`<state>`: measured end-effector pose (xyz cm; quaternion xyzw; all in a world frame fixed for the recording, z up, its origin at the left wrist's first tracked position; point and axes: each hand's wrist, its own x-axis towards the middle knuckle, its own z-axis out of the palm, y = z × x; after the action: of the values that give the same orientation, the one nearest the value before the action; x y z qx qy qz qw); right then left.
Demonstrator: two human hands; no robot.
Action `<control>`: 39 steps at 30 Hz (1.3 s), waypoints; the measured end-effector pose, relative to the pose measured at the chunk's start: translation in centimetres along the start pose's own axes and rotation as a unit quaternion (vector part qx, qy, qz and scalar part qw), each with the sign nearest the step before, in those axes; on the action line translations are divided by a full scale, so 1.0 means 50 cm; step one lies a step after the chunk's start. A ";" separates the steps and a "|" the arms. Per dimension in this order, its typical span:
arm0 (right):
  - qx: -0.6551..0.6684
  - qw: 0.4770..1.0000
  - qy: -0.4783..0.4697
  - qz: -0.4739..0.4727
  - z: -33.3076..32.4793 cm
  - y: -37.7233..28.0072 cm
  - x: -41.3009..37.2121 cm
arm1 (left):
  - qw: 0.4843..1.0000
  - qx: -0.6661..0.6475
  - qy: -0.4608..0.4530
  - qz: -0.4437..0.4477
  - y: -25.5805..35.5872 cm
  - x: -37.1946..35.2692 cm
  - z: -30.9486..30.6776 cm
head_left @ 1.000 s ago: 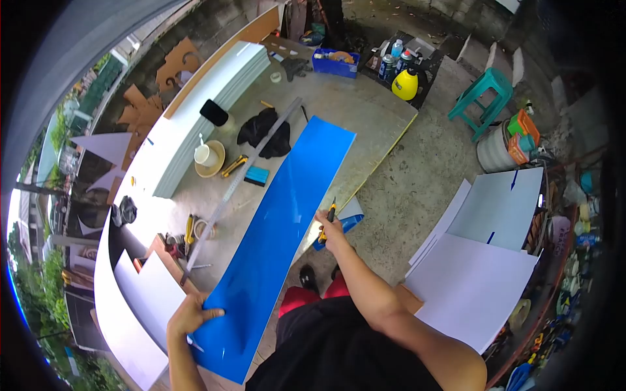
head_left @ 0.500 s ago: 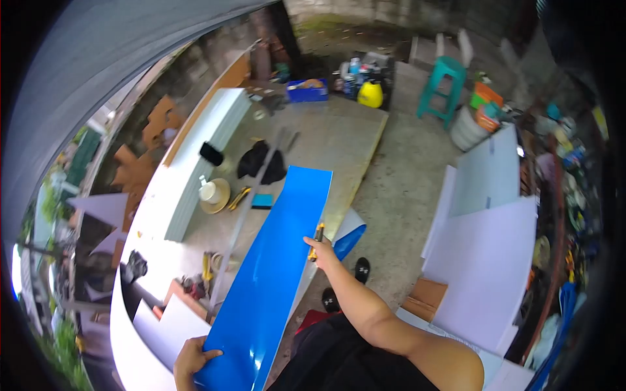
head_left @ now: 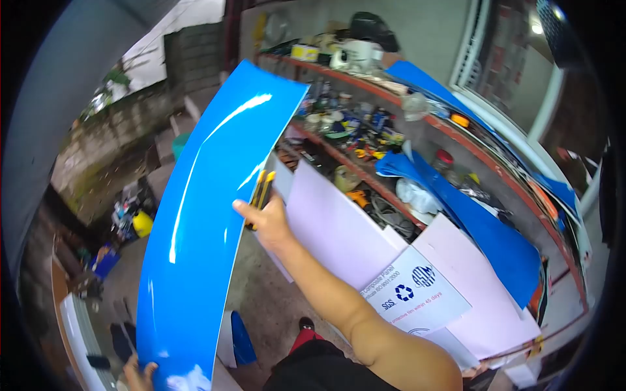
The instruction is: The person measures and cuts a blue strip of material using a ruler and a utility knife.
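A long glossy blue sheet is lifted in front of me, curved and slanting up toward the far end. At its lower left corner my left hand grips the edge, thumb over the surface, partly cut off by the frame. My right hand is closed around a yellow-and-black utility knife at the sheet's right edge. The right thumb lies over the blue surface; whether the fingers behind also press on the sheet is hidden.
To the right stands a red-framed shelf crowded with bottles and tools. Pale panels and a printed composite panel lean before it. More blue sheets hang there. At lower left are the worktable's white panels and a yellow container.
The view has swung right, from the worktable toward the shelf. The blue sheet has been raised off the table and turned, both hands still at its edges and the knife still in the right.
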<state>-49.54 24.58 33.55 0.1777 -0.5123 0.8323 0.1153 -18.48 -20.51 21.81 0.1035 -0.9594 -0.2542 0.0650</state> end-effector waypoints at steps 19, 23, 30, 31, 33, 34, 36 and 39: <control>-0.390 0.728 0.374 -0.421 -0.590 -0.913 0.092 | 0.791 -0.205 0.218 0.533 1.279 0.918 0.119; -0.457 0.631 0.479 -0.405 -0.595 -0.986 0.035 | 0.768 -0.154 0.238 0.574 1.562 0.977 0.137; -0.513 0.486 0.618 -0.345 -0.724 -1.074 -0.090 | 0.691 -0.175 0.273 0.646 1.989 0.965 0.228; -0.501 0.474 0.639 -0.340 -0.752 -1.078 -0.107 | 0.690 -0.157 0.266 0.654 2.041 0.956 0.240; -0.486 0.456 0.701 -0.254 -0.776 -1.078 -0.129 | 0.664 -0.175 0.244 0.685 2.131 0.932 0.266; -0.494 0.461 0.702 -0.226 -0.806 -1.084 -0.141 | 0.664 -0.174 0.247 0.684 2.176 0.928 0.285; -0.487 0.478 0.713 -0.161 -0.833 -1.086 -0.165 | 0.668 -0.165 0.240 0.684 2.254 0.914 0.326; -0.468 0.445 0.746 -0.160 -0.819 -1.091 -0.164 | 0.680 -0.144 0.203 0.689 2.317 0.887 0.391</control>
<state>-28.94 85.58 57.58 -0.5141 -0.5030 0.2451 0.6501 -84.16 76.88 66.20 -0.5486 -0.6744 -0.2451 0.4291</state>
